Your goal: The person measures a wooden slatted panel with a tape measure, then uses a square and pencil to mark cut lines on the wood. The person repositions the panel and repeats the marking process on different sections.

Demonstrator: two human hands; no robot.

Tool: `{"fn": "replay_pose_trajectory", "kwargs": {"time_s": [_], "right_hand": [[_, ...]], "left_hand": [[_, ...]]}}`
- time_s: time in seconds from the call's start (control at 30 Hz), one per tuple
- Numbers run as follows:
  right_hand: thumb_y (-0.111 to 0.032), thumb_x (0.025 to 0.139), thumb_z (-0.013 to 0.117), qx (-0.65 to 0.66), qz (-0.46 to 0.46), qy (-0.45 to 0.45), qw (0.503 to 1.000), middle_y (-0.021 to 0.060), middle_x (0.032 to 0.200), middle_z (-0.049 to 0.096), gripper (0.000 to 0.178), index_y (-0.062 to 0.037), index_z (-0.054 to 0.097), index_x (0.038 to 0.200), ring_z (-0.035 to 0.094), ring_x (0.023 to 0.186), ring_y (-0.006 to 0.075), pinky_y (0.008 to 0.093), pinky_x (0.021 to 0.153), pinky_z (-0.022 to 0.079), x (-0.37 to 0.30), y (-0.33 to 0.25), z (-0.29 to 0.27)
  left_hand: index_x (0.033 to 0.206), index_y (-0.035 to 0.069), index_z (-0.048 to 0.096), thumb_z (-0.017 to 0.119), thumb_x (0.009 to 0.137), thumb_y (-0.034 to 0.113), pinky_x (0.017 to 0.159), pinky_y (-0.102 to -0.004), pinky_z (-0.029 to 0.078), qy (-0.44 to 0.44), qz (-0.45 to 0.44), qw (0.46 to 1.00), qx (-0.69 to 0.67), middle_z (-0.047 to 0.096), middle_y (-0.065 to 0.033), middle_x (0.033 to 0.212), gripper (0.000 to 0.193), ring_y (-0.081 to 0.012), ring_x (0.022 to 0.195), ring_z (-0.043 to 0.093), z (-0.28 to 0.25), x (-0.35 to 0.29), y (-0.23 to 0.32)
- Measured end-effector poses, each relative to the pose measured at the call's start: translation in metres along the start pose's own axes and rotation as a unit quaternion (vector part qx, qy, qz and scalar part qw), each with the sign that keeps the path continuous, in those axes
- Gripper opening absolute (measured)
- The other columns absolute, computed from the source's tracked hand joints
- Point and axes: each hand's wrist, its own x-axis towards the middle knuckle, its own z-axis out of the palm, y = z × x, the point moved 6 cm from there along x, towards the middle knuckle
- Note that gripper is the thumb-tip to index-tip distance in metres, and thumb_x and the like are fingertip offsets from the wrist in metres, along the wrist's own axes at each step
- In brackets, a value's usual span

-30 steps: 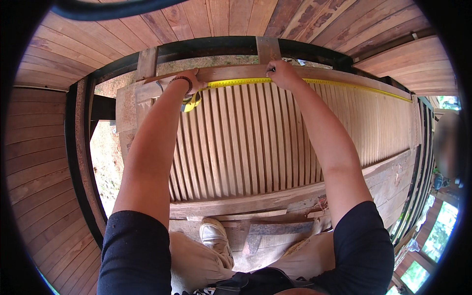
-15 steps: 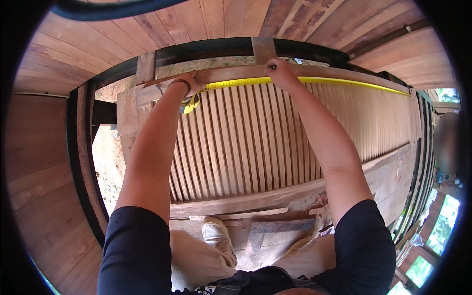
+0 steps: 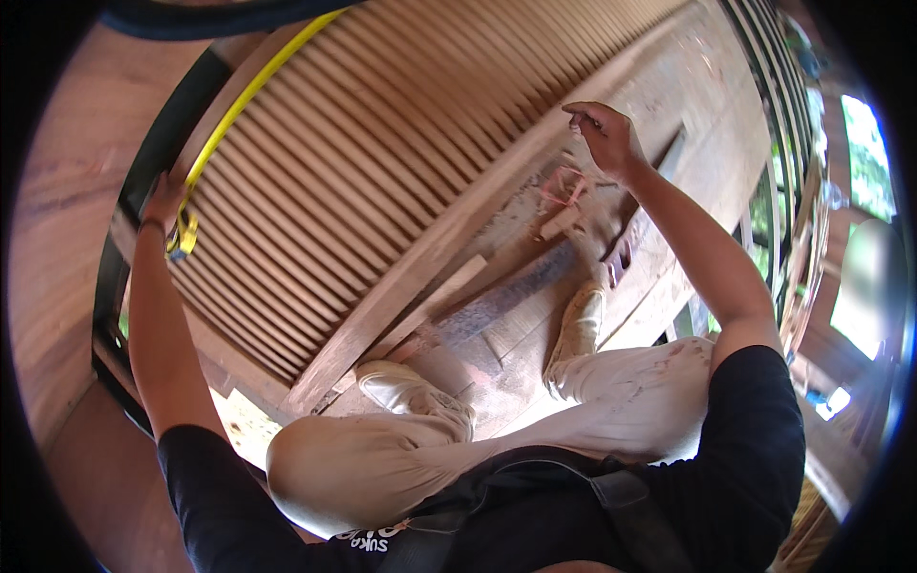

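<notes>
My left hand is closed at the far left edge of a slatted wooden panel, gripping a tape measure. The yellow case of the tape measure shows just below my fingers. Its yellow blade runs out along the panel's far edge and leaves the view at the top. My right hand is raised over the near wooden rail of the panel, away from the tape. Its fingers are bent and pinched together; whatever they hold is too small to make out.
Loose wood offcuts and a tangle of pink string lie between the rail and my feet. My shoes stand close to the rail. Dark metal bars rise at the right, and a plank wall stands at the left.
My view has turned toward the right and nearer. My right hand has left the tape blade and come back over the near rail. My left hand stays with the tape measure at the panel's edge.
</notes>
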Motion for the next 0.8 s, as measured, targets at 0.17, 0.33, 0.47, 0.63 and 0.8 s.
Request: {"fn": "replay_pose_trajectory", "kwargs": {"time_s": [0.17, 0.33, 0.47, 0.63, 0.8], "right_hand": [[-0.008, 0.093, 0.062, -0.175, 0.011, -0.111, 0.978, 0.015, 0.109, 0.068, 0.025, -0.0064, 0.071, 0.116, 0.068, 0.105, 0.033, 0.0443, 0.094, 0.056, -0.094, 0.021, -0.044], [-0.005, 0.083, 0.071, -0.179, -0.13, -0.201, 0.954, 0.0154, 0.113, 0.067, 0.032, -0.0078, 0.072, 0.115, 0.069, 0.101, 0.0337, 0.0423, 0.086, 0.058, -0.136, 0.023, 0.011], [-0.029, 0.082, 0.079, -0.208, -0.241, -0.352, 0.88, 0.0173, 0.128, 0.062, 0.057, -0.0075, 0.064, 0.133, 0.061, 0.12, 0.0353, 0.0482, 0.102, 0.05, -0.154, -0.015, 0.08], [-0.039, 0.074, 0.081, -0.261, -0.426, -0.322, 0.804, 0.0187, 0.139, 0.056, 0.084, 0.0, 0.053, 0.144, 0.052, 0.13, 0.0394, 0.0512, 0.113, 0.04, -0.207, -0.033, 0.122], [-0.03, 0.075, 0.08, -0.234, -0.329, -0.375, 0.835, 0.0213, 0.144, 0.05, 0.081, -0.0002, 0.051, 0.144, 0.052, 0.128, 0.0414, 0.051, 0.11, 0.043, -0.206, -0.027, 0.121]], "left_hand": [[0.157, 0.014, 0.045, 0.071, 0.099, 0.04, 0.085, -0.0341, 0.049, 0.11, 0.057, 0.987, -0.102, 0.067, -0.0113, 0.104, 0.07, -0.0199, 0.099, 0.064, -0.011, -0.088, 0.079], [0.142, 0.007, 0.062, 0.072, 0.099, 0.031, 0.074, -0.0242, 0.052, -0.147, 0.04, 0.914, -0.376, 0.071, -0.004, 0.099, 0.051, -0.009, 0.085, 0.064, 0.023, -0.209, 0.249], [0.137, 0.007, 0.064, 0.068, 0.1, 0.045, 0.081, -0.032, 0.059, -0.194, -0.003, 0.929, -0.315, 0.075, -0.0095, 0.105, 0.053, -0.0169, 0.085, 0.072, 0.038, -0.275, 0.362], [0.132, 0.013, 0.065, 0.065, 0.097, 0.059, 0.085, -0.0363, 0.059, -0.281, -0.023, 0.918, -0.279, 0.074, -0.0122, 0.111, 0.058, -0.0208, 0.092, 0.073, 0.057, -0.328, 0.452], [0.129, 0.006, 0.065, 0.064, 0.094, 0.065, 0.082, -0.0376, 0.058, -0.241, 0.031, 0.929, -0.278, 0.074, -0.0163, 0.109, 0.069, -0.0237, 0.093, 0.073, 0.078, -0.331, 0.491]]}}
